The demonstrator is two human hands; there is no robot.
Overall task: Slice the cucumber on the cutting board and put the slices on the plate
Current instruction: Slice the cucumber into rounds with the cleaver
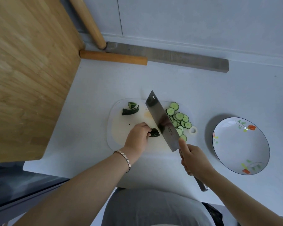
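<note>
Left hand (138, 136) pins the cucumber stub (154, 132) — right hand (194, 158) grips the cleaver (162, 121) against it.

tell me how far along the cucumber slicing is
Most is cut: a pile of slices lies on the cutting board right of the cleaver. In hand: the left hand pins a short cucumber stub while the right hand cuts. Left: the plate holds no slices yet.
</note>
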